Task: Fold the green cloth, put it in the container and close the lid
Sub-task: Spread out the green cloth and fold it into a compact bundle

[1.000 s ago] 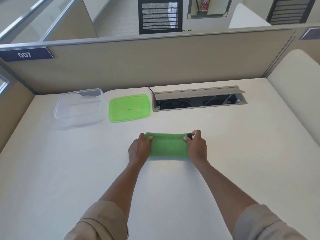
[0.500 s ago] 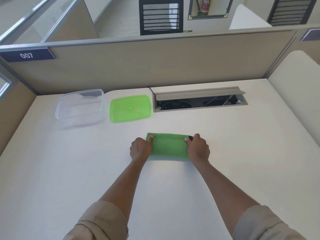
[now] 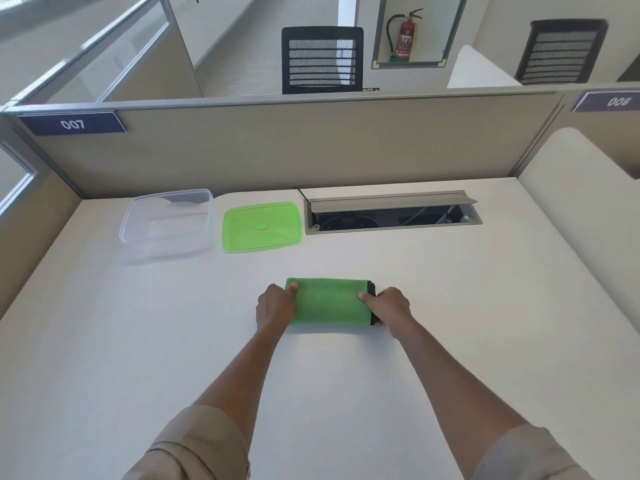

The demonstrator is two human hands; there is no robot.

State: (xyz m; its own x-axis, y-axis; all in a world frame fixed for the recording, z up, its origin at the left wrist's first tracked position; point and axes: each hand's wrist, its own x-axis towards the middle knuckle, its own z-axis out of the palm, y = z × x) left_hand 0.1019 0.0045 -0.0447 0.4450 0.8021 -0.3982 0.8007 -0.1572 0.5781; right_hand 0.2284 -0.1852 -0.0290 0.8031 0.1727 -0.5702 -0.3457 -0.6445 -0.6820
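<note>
Green cloth (image 3: 329, 301): folded into a flat rectangle, lying on the white counter (image 3: 450, 289) near the middle, with a dark edge showing at its right end.
Left hand (image 3: 275, 308): its grip is closed on the left end of the cloth. The thumb lies on top of the cloth and the fingers curl down at the edge.
Right hand (image 3: 389, 306): its grip is closed on the right end of the cloth. The thumb presses on top and the fingers wrap around the dark edge.
Arms: both reach out from the near side, with tan sleeves rolled up.
Container (image 3: 168, 221): clear plastic, open, standing at the far left of the counter, well apart from the cloth.
Lid (image 3: 261, 226): green, lying flat on the counter just right of the container, not on it.
Cable slot (image 3: 391, 216): a grey opening with its flap up, to the right of the lid.
Wall panel (image 3: 294, 143): tan, at the far edge of the counter, with a blue "007" sign (image 3: 72, 124) on the left.
</note>
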